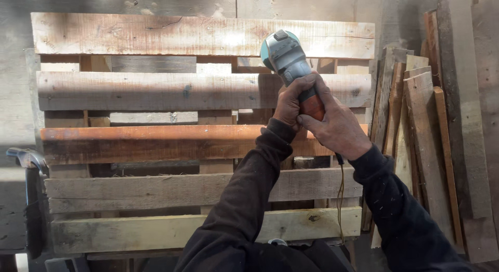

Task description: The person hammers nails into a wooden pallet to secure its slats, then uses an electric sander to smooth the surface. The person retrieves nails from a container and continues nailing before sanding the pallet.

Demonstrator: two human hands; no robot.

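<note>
Sunlit weathered plank wall point(130, 2), loose boards point(421, 137) leaning at right.

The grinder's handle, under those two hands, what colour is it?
Orange handle, grey body, teal guard; seen in the head view, gripped by left hand and right hand.

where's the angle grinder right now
In the head view, the grey and orange angle grinder is right of centre, held by both the left hand and right hand against the upright weathered wooden pallet.

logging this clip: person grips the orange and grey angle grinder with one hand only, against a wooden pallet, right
Not quite: the head view shows both hands on the orange and grey angle grinder, left hand and right hand, held against the wooden pallet.
</note>
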